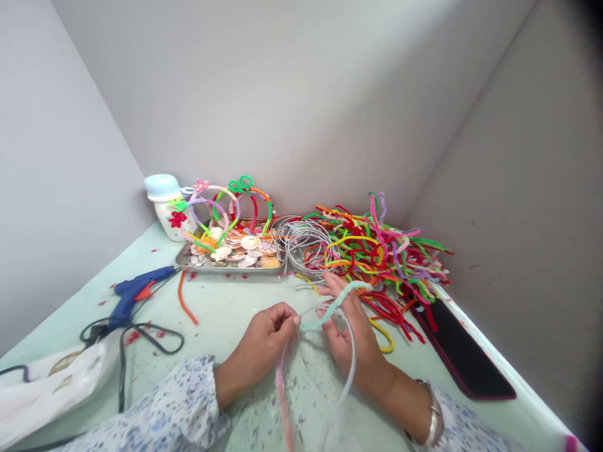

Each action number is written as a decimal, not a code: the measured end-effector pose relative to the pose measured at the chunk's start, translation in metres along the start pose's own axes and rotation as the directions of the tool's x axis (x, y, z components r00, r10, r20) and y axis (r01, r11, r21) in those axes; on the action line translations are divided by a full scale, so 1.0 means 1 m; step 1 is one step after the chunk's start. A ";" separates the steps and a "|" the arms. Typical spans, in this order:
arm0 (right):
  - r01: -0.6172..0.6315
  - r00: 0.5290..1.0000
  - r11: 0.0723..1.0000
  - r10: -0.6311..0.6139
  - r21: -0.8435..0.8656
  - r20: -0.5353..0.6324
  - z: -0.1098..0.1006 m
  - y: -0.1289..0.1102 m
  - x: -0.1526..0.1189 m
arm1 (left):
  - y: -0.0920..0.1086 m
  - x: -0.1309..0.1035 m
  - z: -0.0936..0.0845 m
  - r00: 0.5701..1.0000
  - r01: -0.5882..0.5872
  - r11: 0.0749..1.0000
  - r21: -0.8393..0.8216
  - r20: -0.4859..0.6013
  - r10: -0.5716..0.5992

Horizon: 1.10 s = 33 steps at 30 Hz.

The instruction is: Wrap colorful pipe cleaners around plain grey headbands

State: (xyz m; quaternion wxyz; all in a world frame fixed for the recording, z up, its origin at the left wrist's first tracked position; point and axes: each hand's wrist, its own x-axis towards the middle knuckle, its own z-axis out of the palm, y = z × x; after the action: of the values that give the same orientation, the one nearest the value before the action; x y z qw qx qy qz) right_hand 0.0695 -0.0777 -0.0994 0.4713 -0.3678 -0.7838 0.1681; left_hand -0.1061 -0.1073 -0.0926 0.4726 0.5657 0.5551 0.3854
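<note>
My left hand is closed in a pinch at the place where a pale aqua pipe cleaner meets a thin grey wire. Below those fingertips hangs a pink, fuzzy wrapped length, running out of the bottom of the view. My right hand has its fingers stretched apart against the aqua pipe cleaner, whose free end curves up over them. The wire bends round past the right hand and down toward me, its lower part blurred.
A metal tray holds shells, with decorated headbands standing above it. Beside it lie coiled wire and a heap of coloured pipe cleaners. A blue glue gun, a white jar and a dark flat case are around.
</note>
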 end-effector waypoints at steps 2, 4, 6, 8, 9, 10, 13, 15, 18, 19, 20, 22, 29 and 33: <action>0.089 0.993 0.994 -0.093 -0.067 -0.068 -0.002 0.001 0.000 | -0.002 0.002 -0.001 0.999 0.000 1.000 -0.003 -0.044 0.000; 0.132 0.981 0.985 -0.146 -0.115 -0.124 -0.003 0.001 0.001 | -0.003 0.005 -0.004 0.994 0.006 1.000 -0.001 -0.109 -0.006; 0.144 0.976 0.980 -0.164 -0.137 -0.146 -0.003 0.001 0.001 | -0.003 0.008 -0.007 0.982 0.015 1.000 0.008 -0.188 -0.013; 0.135 0.975 0.982 -0.155 -0.130 -0.158 -0.002 0.001 0.000 | -0.001 0.010 -0.009 0.966 0.015 1.000 0.018 -0.259 -0.010; 0.116 0.976 0.986 -0.135 -0.118 -0.168 -0.002 0.001 0.001 | -0.001 0.011 -0.010 0.959 0.009 1.000 0.021 -0.283 -0.003; 0.086 0.979 0.991 -0.102 -0.100 -0.174 -0.001 0.001 0.001 | 0.000 0.011 -0.011 0.954 0.001 1.000 0.021 -0.298 0.005; -0.055 0.990 0.998 0.053 -0.016 -0.130 -0.001 0.002 0.003 | 0.000 0.011 -0.011 0.956 -0.015 1.000 0.016 -0.292 0.019; -0.130 0.990 0.991 0.132 0.040 -0.045 -0.001 0.002 0.005 | -0.001 0.009 -0.009 0.963 -0.015 1.000 0.007 -0.268 0.016; -0.159 0.986 0.982 0.153 0.100 0.060 -0.001 0.000 0.007 | -0.001 0.006 -0.005 0.972 -0.026 1.000 -0.018 -0.233 0.021; -0.154 0.986 0.982 0.145 0.112 0.081 -0.001 0.000 0.007 | -0.001 0.005 -0.003 0.975 -0.031 0.999 -0.021 -0.222 0.026; -0.146 0.987 0.982 0.136 0.121 0.091 -0.001 -0.001 0.007 | -0.001 0.004 -0.002 0.977 -0.036 0.999 -0.017 -0.209 0.032; -0.122 0.990 0.983 0.111 0.134 0.087 -0.001 -0.002 0.006 | -0.001 0.002 0.001 0.982 -0.041 0.999 -0.003 -0.185 0.039; -0.050 0.986 0.969 0.009 0.241 0.167 -0.001 -0.005 -0.002 | 0.000 0.005 -0.003 0.984 -0.011 0.998 -0.069 -0.176 -0.001; -0.101 0.979 0.974 0.060 0.205 0.195 0.000 -0.003 0.001 | 0.003 0.007 -0.006 0.979 0.034 0.976 -0.215 -0.188 -0.076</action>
State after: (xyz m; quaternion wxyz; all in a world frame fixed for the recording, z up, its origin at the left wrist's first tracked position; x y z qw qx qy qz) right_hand 0.0675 -0.0788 -0.0970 0.4252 -0.3291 -0.7864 0.3042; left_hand -0.1106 -0.0992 -0.0886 0.4836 0.4564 0.5704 0.4821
